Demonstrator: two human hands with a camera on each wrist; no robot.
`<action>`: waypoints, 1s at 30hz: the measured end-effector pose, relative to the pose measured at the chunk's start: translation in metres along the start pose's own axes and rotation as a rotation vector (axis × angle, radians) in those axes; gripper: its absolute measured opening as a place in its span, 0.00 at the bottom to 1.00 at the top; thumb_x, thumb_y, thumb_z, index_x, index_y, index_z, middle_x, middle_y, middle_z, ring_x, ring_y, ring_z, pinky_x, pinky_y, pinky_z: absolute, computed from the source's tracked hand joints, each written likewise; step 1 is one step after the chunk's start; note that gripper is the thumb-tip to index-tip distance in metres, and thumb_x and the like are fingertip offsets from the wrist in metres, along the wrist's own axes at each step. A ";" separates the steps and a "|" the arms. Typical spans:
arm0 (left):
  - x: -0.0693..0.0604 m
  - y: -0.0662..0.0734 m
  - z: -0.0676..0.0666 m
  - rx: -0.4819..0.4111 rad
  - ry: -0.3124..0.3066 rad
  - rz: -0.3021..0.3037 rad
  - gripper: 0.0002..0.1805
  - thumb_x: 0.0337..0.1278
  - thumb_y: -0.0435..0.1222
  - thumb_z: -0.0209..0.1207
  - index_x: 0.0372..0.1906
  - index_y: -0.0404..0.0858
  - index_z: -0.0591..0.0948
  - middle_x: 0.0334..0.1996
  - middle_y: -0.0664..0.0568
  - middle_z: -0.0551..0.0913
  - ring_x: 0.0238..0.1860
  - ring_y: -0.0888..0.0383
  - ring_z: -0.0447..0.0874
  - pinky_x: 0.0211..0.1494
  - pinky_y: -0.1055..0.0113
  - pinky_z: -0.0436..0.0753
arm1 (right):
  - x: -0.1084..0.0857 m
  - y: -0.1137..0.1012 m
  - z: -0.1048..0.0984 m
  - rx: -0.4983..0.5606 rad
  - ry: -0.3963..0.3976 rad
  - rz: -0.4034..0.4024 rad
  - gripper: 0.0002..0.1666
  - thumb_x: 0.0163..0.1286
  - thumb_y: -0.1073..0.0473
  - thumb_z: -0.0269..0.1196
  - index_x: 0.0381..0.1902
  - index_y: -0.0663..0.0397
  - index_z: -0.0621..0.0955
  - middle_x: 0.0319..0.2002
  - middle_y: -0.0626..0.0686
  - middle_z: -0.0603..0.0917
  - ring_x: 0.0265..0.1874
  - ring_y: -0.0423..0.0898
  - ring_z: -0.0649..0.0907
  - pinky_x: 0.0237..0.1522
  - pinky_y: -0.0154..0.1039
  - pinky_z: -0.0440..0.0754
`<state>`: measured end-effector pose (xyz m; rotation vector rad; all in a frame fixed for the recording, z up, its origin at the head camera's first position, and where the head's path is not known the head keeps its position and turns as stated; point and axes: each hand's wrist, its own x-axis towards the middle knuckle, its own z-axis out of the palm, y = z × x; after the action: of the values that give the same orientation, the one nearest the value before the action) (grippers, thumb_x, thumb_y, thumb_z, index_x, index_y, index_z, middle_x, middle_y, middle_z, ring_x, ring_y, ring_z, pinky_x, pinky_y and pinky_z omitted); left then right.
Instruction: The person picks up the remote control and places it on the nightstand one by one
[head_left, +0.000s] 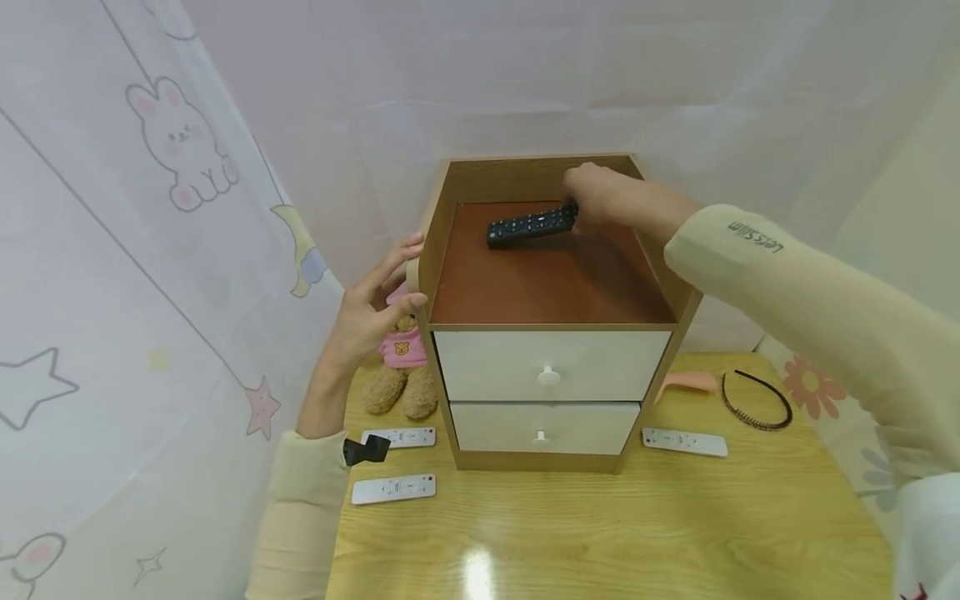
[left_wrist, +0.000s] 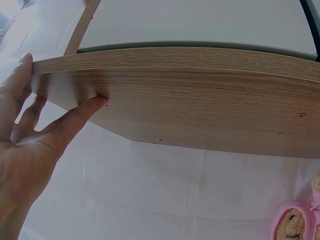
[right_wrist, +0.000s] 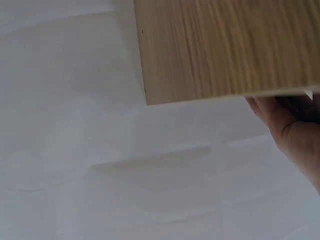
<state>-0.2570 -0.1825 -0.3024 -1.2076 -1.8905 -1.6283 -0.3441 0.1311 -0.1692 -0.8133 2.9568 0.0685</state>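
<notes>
A small wooden cabinet [head_left: 555, 327] with two white drawers and a brown recessed top stands on the table. In the head view my right hand [head_left: 596, 196] grips one end of a black remote control [head_left: 531, 227] over that top; whether the remote touches the surface I cannot tell. The right wrist view shows this hand [right_wrist: 300, 130] partly hidden behind the cabinet's side panel [right_wrist: 225, 50]. My left hand [head_left: 371, 312] is at the cabinet's left side edge. Seen from the left wrist, the hand's [left_wrist: 30, 155] fingers touch the side panel [left_wrist: 190, 100], thumb and fingers spread along it.
Left of the cabinet sit a teddy bear [head_left: 405, 354] in pink and two white remotes, one nearer [head_left: 393, 489] and one farther [head_left: 401, 437]. To its right lie another white remote [head_left: 684, 442], an orange-pink object [head_left: 690, 381] and a dark headband [head_left: 757, 423]. Printed curtains hang around.
</notes>
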 end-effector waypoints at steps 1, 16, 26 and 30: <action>0.000 -0.001 -0.001 0.000 0.001 -0.003 0.32 0.54 0.15 0.57 0.66 0.28 0.68 0.71 0.42 0.62 0.71 0.45 0.60 0.68 0.56 0.69 | 0.001 -0.001 0.002 0.006 -0.009 0.013 0.17 0.55 0.68 0.68 0.42 0.72 0.82 0.42 0.66 0.82 0.39 0.56 0.77 0.44 0.52 0.78; -0.002 0.015 0.003 0.030 0.000 -0.053 0.30 0.55 0.14 0.55 0.65 0.24 0.66 0.71 0.38 0.61 0.70 0.45 0.62 0.66 0.62 0.72 | 0.012 -0.004 0.021 0.012 -0.116 0.143 0.20 0.59 0.70 0.66 0.50 0.72 0.76 0.49 0.68 0.78 0.45 0.57 0.78 0.47 0.50 0.79; -0.004 0.001 -0.007 0.014 -0.003 -0.027 0.33 0.53 0.13 0.55 0.66 0.26 0.66 0.72 0.42 0.61 0.71 0.45 0.60 0.67 0.59 0.70 | 0.019 -0.009 0.028 -0.008 -0.114 0.168 0.17 0.59 0.72 0.66 0.46 0.70 0.75 0.48 0.67 0.78 0.44 0.55 0.76 0.49 0.49 0.79; -0.003 0.010 -0.006 0.028 0.001 -0.033 0.31 0.53 0.13 0.55 0.65 0.22 0.65 0.71 0.38 0.61 0.71 0.45 0.59 0.69 0.57 0.67 | 0.019 -0.013 0.028 -0.019 -0.107 0.157 0.17 0.60 0.72 0.65 0.47 0.70 0.74 0.49 0.67 0.77 0.44 0.55 0.76 0.48 0.49 0.78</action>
<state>-0.2490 -0.1897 -0.2970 -1.1696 -1.9360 -1.6131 -0.3517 0.1123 -0.1985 -0.5597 2.9165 0.1444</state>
